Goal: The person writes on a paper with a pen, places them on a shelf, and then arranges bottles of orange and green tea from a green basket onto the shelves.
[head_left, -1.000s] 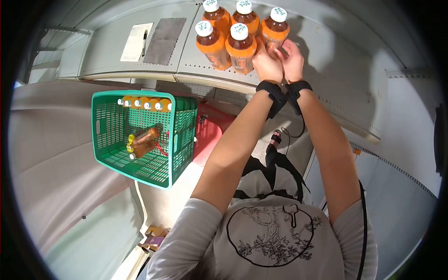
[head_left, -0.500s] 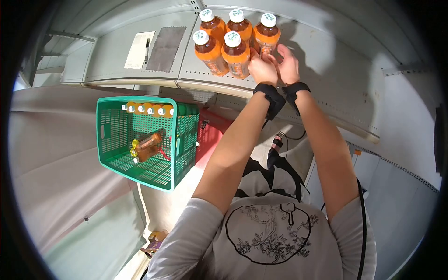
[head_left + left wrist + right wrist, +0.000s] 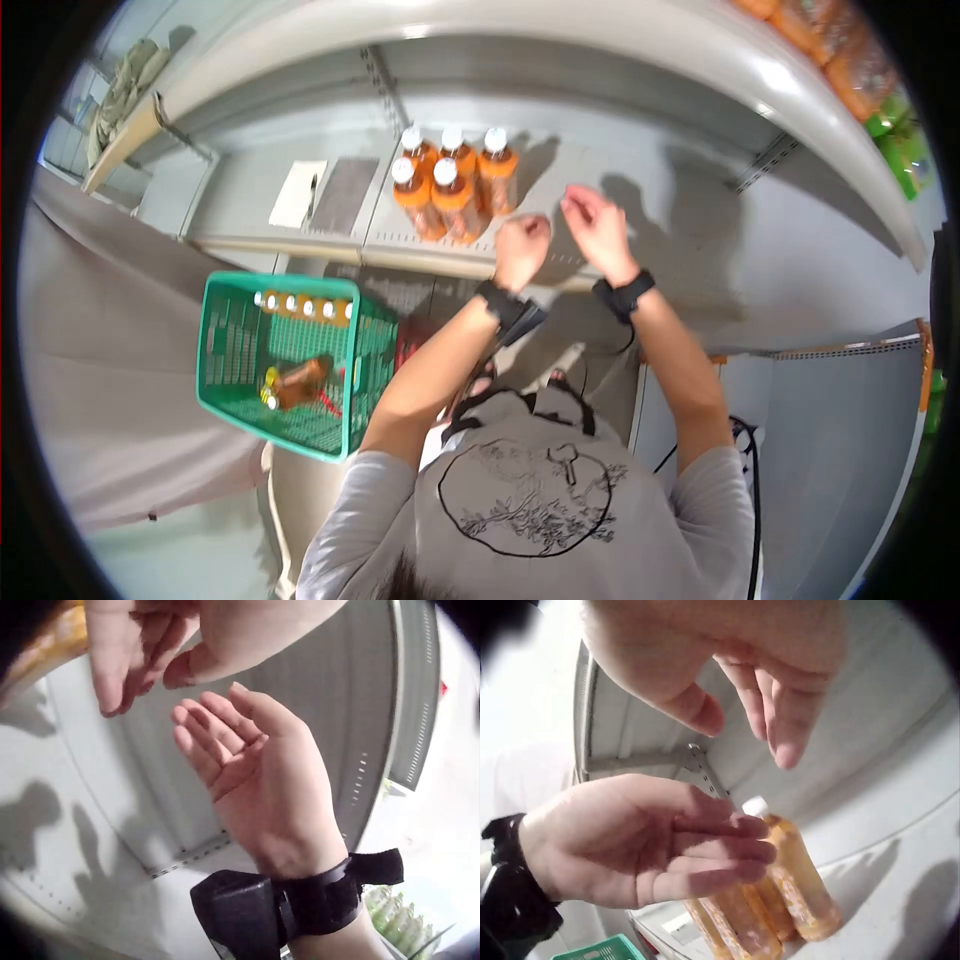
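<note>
Several orange drink bottles with white caps stand upright in a close group on the grey shelf (image 3: 640, 215). My left hand (image 3: 523, 250) is nearest to them, just right of the front bottle (image 3: 456, 208) and below the back right bottle (image 3: 498, 180). It is empty, its fingers relaxed and bent. Further right, my right hand (image 3: 596, 228) hovers over the shelf with nothing in it, palm turned toward the left hand. In the right wrist view the left hand (image 3: 660, 844) shows slack fingers, overlapping the bottles. The left wrist view shows the right hand's (image 3: 262, 776) bare palm.
A green basket (image 3: 358, 400) stands at the lower left, holding a row of small bottles (image 3: 308, 308) and a larger brown bottle (image 3: 300, 385). Paper with a pen (image 3: 297, 193) and a grey cloth (image 3: 345, 195) lie left of the bottles. An upper shelf edge (image 3: 600, 50) arches overhead.
Both hands have come away from the back right bottle and moved apart, the right hand further right. The bottles remain standing. The head view has shifted, bringing the upper shelf into sight.
</note>
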### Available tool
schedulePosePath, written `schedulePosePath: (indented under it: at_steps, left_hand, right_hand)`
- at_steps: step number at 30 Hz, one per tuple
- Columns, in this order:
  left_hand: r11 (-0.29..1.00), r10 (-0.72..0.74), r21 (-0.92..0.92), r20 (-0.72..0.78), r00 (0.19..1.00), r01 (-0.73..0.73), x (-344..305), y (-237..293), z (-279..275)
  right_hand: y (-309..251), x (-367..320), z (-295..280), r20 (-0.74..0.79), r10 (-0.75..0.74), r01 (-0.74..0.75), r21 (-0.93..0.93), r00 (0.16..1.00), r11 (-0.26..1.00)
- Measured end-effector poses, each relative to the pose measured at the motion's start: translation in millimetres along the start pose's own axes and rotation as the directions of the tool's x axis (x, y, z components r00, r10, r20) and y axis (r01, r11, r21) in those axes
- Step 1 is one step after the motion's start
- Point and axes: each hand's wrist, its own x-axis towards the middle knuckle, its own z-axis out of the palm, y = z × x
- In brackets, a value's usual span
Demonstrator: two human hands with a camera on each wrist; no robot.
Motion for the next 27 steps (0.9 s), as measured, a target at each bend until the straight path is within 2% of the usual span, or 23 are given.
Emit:
schedulePosePath:
  at_steps: [2, 3, 4, 5, 6, 7, 8, 9, 13, 14, 15, 17, 18, 20, 21, 23, 24, 26, 27]
  left_hand:
    - [0.989, 0.132, -0.083, 0.079, 0.988, -0.126, -1, 34, -10]
    - [0.979, 0.185, -0.102, 0.098, 0.978, -0.175, -2, 65, -20]
    - [0.964, 0.255, -0.121, 0.146, 0.956, -0.239, -3, 96, -31]
    - [0.946, 0.317, -0.135, 0.188, 0.929, -0.295, -7, 126, -43]
    - [0.920, 0.384, -0.163, 0.210, 0.899, -0.355, -13, 156, -55]
    - [0.894, 0.444, -0.189, 0.232, 0.866, -0.407, -19, 185, -67]
    - [0.876, 0.474, -0.235, 0.248, 0.845, -0.422, -26, 212, -77]
    - [0.858, 0.501, -0.277, 0.270, 0.822, -0.432, -33, 237, -87]
    - [0.768, 0.628, -0.369, 0.273, 0.729, -0.523, -41, 296, -97]
    - [0.761, 0.636, -0.370, 0.268, 0.723, -0.533, -39, 309, -95]
    - [0.758, 0.642, -0.371, 0.278, 0.714, -0.537, -35, 320, -90]
    - [0.705, 0.700, -0.355, 0.209, 0.683, -0.613, -28, 340, -79]
    - [0.705, 0.701, -0.353, 0.214, 0.680, -0.616, -22, 350, -73]
    - [0.686, 0.728, -0.253, 0.237, 0.644, -0.682, -7, 372, -59]
    - [0.678, 0.735, -0.253, 0.238, 0.635, -0.690, 2, 383, -51]
    - [0.708, 0.684, -0.084, 0.326, 0.652, -0.701, 22, 402, -33]
    - [0.698, 0.694, -0.087, 0.326, 0.642, -0.711, 33, 409, -24]
    - [0.693, 0.674, 0.057, 0.304, 0.674, -0.719, 52, 418, -5]
    - [0.687, 0.681, 0.053, 0.302, 0.668, -0.725, 58, 421, 3]
  right_hand:
    - [-27, -3, -26, 0.041, 0.056, -0.059, 0.064, 0.998, 0.996]
    - [-40, -3, -38, -0.006, -0.024, 0.024, 0.149, 1.000, 0.989]
    - [-61, -2, -59, 0.031, -0.064, 0.063, 0.045, 0.997, 0.997]
    - [-85, -4, -76, 0.030, -0.097, 0.095, 0.054, 0.995, 0.994]
    - [-122, -5, -101, 0.129, -0.094, 0.088, 0.056, 0.987, 0.995]
    - [-140, -8, -118, 0.140, -0.111, 0.092, 0.139, 0.984, 0.986]
    - [-164, -12, -136, 0.105, -0.169, 0.156, 0.123, 0.980, 0.980]
    - [-179, -15, -154, 0.116, -0.171, 0.160, 0.099, 0.978, 0.982]
    - [-210, -20, -213, -0.126, -0.174, 0.182, 0.057, 0.977, 0.982]
    - [-213, -16, -221, -0.202, -0.110, 0.134, 0.111, 0.973, 0.985]
    - [-213, -9, -232, -0.216, -0.108, 0.134, 0.111, 0.970, 0.985]
    - [-212, 5, -252, -0.375, -0.163, 0.182, 0.014, 0.913, 0.983]
    - [-215, 11, -259, -0.381, -0.161, 0.182, 0.018, 0.911, 0.983]
    - [-222, 23, -273, -0.521, -0.163, 0.234, 0.073, 0.838, 0.970]
    - [-221, 32, -281, -0.529, -0.168, 0.241, 0.071, 0.832, 0.968]
    - [-213, 53, -296, -0.558, -0.085, 0.123, 0.030, 0.825, 0.992]
    - [-213, 60, -301, -0.540, -0.038, 0.073, 0.043, 0.841, 0.996]
    - [-215, 69, -306, -0.527, -0.011, 0.047, 0.055, 0.850, 0.997]
    - [-212, 76, -309, -0.502, 0.026, 0.012, 0.071, 0.864, 0.997]
